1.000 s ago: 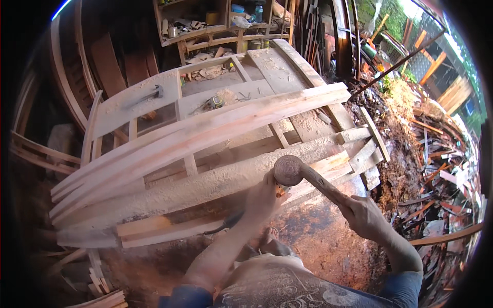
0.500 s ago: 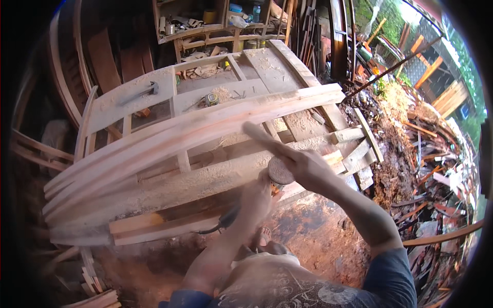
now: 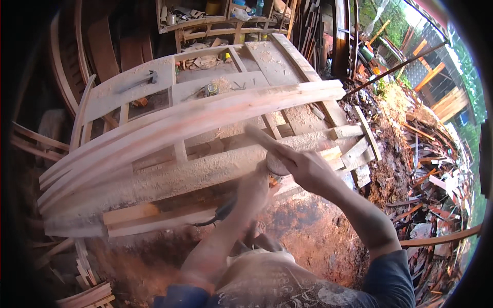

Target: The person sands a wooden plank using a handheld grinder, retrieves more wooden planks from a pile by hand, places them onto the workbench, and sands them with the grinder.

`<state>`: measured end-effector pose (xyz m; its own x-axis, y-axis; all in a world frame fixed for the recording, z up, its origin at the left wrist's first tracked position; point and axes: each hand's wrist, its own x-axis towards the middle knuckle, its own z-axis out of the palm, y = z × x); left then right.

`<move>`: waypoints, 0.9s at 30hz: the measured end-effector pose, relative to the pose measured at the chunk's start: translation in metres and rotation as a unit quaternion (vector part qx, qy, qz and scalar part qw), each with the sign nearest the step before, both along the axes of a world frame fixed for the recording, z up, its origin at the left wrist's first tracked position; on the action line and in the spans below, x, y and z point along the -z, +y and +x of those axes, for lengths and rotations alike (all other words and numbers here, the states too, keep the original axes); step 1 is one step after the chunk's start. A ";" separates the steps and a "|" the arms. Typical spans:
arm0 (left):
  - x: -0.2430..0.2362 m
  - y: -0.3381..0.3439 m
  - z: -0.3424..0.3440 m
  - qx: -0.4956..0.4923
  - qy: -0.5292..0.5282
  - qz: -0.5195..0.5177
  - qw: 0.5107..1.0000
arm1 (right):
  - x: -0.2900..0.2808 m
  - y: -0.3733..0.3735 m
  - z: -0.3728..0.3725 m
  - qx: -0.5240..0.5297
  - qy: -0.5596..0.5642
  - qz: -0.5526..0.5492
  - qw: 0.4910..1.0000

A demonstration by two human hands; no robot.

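My right hand [image 3: 310, 172] is closed around a short wooden piece [image 3: 264, 140], which points up and to the left. Just below it shows the round sanding disc [image 3: 277, 166] of an angle grinder [image 3: 225, 211]. The wood lies over the disc's upper edge; whether they touch, I cannot tell. My left hand [image 3: 254, 187] wraps the grinder's body, hiding most of it. An orange bit and the dark rear end with its cord stick out past the hand. Both hands are above the near edge of a slatted wooden bench [image 3: 200, 174] strewn with sawdust.
Long pale planks [image 3: 205, 114] lie across the bench. Farther back are a hammer [image 3: 138, 82] and a tape measure [image 3: 210, 90]. Shelves [image 3: 205, 23] with jars and scraps stand behind. Wood offcuts [image 3: 431, 190] litter the ground at right, and reddish dust covers the floor [image 3: 313, 220].
The view has shifted slightly. My hands stay together, with the wooden piece still over the disc; the disc shows a little less and the wood is tilted slightly differently.
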<state>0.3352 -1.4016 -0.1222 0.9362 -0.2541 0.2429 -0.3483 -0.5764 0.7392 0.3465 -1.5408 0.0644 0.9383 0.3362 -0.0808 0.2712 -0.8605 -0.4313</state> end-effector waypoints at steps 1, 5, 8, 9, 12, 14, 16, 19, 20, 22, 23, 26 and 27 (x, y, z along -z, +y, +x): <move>0.000 -0.001 0.002 -0.007 -0.002 -0.008 1.000 | 0.004 -0.020 -0.013 -0.004 -0.041 0.042 0.998; 0.000 -0.003 0.003 0.009 0.054 0.066 0.996 | -0.028 -0.060 -0.077 -0.006 0.034 -0.073 0.997; 0.011 -0.004 0.001 0.016 -0.054 0.101 0.993 | 0.020 -0.054 -0.054 -0.039 0.007 -0.090 0.995; 0.003 -0.006 0.005 0.013 0.007 0.042 0.999 | 0.036 -0.046 -0.037 -0.041 -0.016 -0.106 0.993; 0.003 -0.004 0.005 0.023 0.059 0.033 0.997 | 0.015 0.008 -0.013 -0.025 -0.053 0.037 0.998; 0.013 0.004 0.009 0.027 0.052 0.083 0.995 | 0.001 0.007 -0.009 0.034 0.057 -0.046 0.997; 0.012 0.003 0.004 0.027 0.013 0.100 0.995 | -0.015 -0.030 -0.038 0.028 0.027 -0.032 0.999; 0.013 -0.001 0.004 0.016 -0.001 0.103 0.995 | -0.039 -0.050 -0.066 0.052 0.070 -0.088 0.992; 0.012 -0.001 0.008 0.015 -0.001 0.103 0.995 | -0.026 -0.047 -0.056 0.048 0.065 -0.082 0.993; 0.003 0.001 0.004 0.011 0.058 0.001 0.998 | -0.005 -0.036 -0.035 0.038 0.052 -0.073 0.995; 0.005 -0.009 0.009 0.014 0.031 -0.001 0.999 | 0.033 -0.047 -0.016 0.006 -0.021 -0.027 0.999; -0.007 -0.004 0.008 0.008 0.030 -0.006 0.999 | 0.023 -0.008 0.005 -0.017 -0.084 0.012 0.996; -0.008 0.001 0.006 0.009 0.028 -0.005 1.000 | 0.021 -0.019 0.003 -0.006 -0.051 -0.011 0.999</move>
